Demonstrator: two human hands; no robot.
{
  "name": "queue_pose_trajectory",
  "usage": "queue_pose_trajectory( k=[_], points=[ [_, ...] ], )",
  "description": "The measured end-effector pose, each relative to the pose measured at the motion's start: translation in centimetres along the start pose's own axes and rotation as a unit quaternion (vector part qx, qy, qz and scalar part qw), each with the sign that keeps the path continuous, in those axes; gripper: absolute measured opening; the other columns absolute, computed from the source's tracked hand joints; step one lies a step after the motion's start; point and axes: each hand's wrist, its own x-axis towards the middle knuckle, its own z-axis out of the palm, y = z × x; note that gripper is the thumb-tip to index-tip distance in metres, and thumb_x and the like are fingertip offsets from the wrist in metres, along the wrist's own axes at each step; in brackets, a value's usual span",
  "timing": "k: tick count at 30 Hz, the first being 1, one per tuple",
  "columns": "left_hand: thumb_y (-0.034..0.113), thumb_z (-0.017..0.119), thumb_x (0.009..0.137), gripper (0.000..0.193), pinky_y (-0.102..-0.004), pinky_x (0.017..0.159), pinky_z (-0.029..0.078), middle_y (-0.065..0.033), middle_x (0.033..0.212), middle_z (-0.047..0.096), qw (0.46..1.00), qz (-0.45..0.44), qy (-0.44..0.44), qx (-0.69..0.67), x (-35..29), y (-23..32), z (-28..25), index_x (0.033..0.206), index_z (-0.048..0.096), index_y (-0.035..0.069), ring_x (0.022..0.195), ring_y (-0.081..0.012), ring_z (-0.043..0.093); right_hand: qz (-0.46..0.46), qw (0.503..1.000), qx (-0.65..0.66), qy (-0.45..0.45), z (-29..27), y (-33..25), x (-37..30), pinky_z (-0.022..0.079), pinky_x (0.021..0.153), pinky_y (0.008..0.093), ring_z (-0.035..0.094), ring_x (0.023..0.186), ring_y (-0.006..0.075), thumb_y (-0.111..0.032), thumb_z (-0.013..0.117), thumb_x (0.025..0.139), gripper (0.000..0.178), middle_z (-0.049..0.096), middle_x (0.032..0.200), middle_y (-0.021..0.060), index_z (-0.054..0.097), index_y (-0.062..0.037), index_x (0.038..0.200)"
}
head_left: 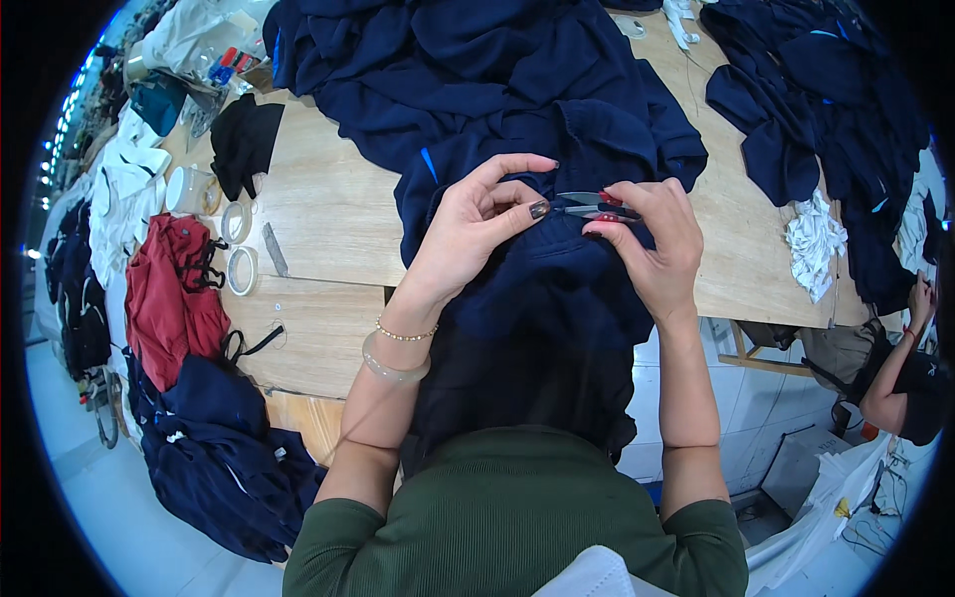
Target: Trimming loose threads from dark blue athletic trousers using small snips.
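A navy garment [542, 261] with a gathered seam hangs over the table edge toward my lap. My right hand [659, 237] grips a pair of thread snips [585, 199] between thumb and fingers. Their metal blades point left, at a small raised bit of the navy cloth. Thumb and curled fingers of my left hand [485, 221] pinch the garment just left of the blade tips, with the index finger stretched out above. Whether a thread lies between the blades is too small to tell.
More navy garments [477, 60] heap at the far side and right [766, 109]. Left on the wooden table [338, 214] lie tape rolls [239, 249], a metal strip [275, 249], black cloth [244, 139] and a red garment [174, 298]. A co-worker's arm [900, 368] shows at right.
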Motion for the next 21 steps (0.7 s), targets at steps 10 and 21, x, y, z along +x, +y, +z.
queue_pose_trajectory(
  k=[10,21],
  points=[
    [-0.001,0.062,0.088,0.036,-0.0160,0.069,0.040,0.0010,0.086,0.061,1.000,-0.002,-0.004,-0.001,0.1,0.3,0.2,0.123,0.055,0.002,0.076,-0.0019,0.051,-0.082,0.996,-0.034,-0.031,-0.2,0.6,0.6,0.043,0.057,0.0277,0.053,0.068,0.0192,-0.019,0.081,0.064,0.033,0.063,0.077,0.0024,0.068,-0.0067,0.092],
    [-0.001,0.063,0.088,0.035,-0.0154,0.073,0.042,-0.0001,0.085,0.062,1.000,-0.011,0.007,-0.025,0.2,-0.1,0.4,0.122,0.056,0.001,0.079,-0.0025,0.053,0.281,0.886,0.356,0.095,-0.2,-0.7,0.5,0.045,0.074,0.0205,0.056,0.085,0.0091,-0.003,0.068,0.085,0.016,0.060,0.095,0.0051,0.063,0.0013,0.100]
  ],
)
